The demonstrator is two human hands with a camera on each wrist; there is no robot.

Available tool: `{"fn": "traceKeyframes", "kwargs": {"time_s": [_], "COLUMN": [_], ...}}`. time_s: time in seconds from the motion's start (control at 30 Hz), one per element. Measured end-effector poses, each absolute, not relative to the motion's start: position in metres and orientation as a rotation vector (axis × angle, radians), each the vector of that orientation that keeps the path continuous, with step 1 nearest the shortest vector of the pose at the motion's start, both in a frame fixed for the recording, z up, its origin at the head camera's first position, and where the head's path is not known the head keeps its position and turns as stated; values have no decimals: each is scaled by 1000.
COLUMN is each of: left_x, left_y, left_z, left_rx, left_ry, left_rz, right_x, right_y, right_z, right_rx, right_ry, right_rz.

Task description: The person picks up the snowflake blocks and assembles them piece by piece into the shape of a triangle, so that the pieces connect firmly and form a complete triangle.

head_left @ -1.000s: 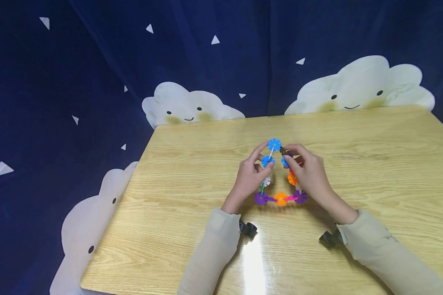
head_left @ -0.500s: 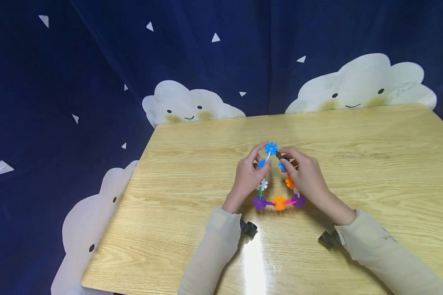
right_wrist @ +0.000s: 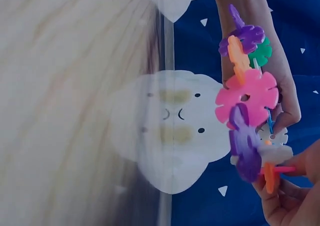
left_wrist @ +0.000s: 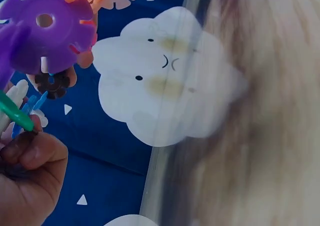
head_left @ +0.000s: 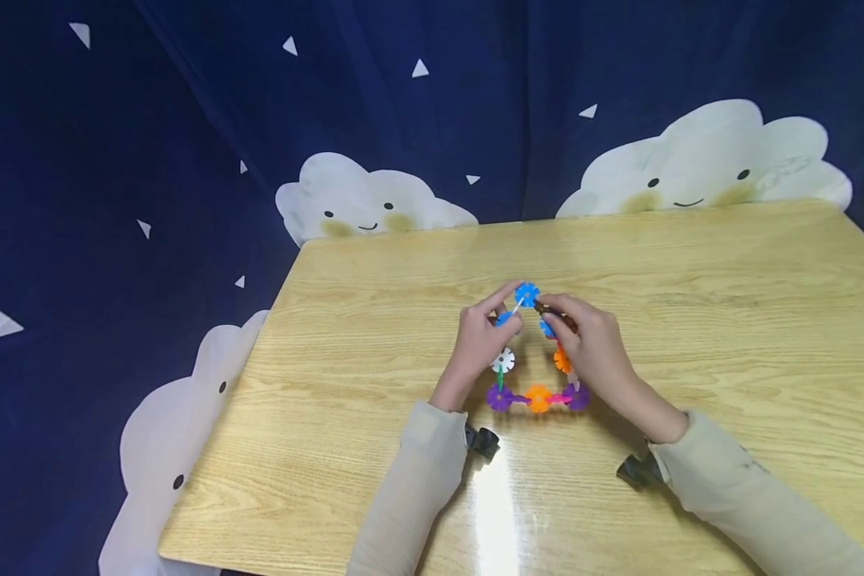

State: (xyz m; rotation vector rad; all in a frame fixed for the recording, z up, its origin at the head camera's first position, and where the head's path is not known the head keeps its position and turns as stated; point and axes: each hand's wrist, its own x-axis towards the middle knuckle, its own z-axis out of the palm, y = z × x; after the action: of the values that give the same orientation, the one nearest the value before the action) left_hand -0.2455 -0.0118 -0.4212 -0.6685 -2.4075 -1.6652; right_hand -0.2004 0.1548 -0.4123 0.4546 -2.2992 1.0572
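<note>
A ring of linked, notched plastic flower discs hangs between my two hands. My left hand [head_left: 475, 340] pinches the left side at a blue disc [head_left: 504, 318]. On the right side, near the dark brown disc [head_left: 540, 307] and another blue disc [head_left: 546, 326], my right hand [head_left: 596, 344] grips the ring. A blue disc [head_left: 527, 294] forms its peak, joined by a white disc seen edge-on. Below are a white disc [head_left: 503, 359], a green disc [left_wrist: 16, 111] and an orange disc [head_left: 562, 358]. Two purple discs [head_left: 499, 398] flank an orange disc [head_left: 538, 398] along the bottom; a pink disc [right_wrist: 257, 95] links in there.
The wood-grain table [head_left: 360, 384] extends under both forearms, with a bright reflection near its front. A dark blue curtain [head_left: 374, 88] with white triangles and smiling clouds [head_left: 713, 164] hangs behind and at the left. Small black cameras [head_left: 484, 442] sit at the cuffs.
The disc ring has shifted a little left and nearer the body with both hands. Its left blue disc has moved outward, and the white disc below shows more of its face.
</note>
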Motion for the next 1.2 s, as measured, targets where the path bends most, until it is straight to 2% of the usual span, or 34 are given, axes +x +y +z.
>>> {"fn": "traceKeyframes", "kwargs": {"time_s": [0.83, 1.2], "left_x": [-246, -250], "left_y": [-8, -13], "left_z": [-424, -426], "left_rx": [-643, -575], "left_ry": [-2497, -2530], "left_rz": [-1753, -1786], "right_x": [-196, -187], "right_y": [161, 185], "right_z": [-415, -418], "right_rx": [425, 308], "right_ry": [-2331, -2501], "right_rz": [1045, 1272]}}
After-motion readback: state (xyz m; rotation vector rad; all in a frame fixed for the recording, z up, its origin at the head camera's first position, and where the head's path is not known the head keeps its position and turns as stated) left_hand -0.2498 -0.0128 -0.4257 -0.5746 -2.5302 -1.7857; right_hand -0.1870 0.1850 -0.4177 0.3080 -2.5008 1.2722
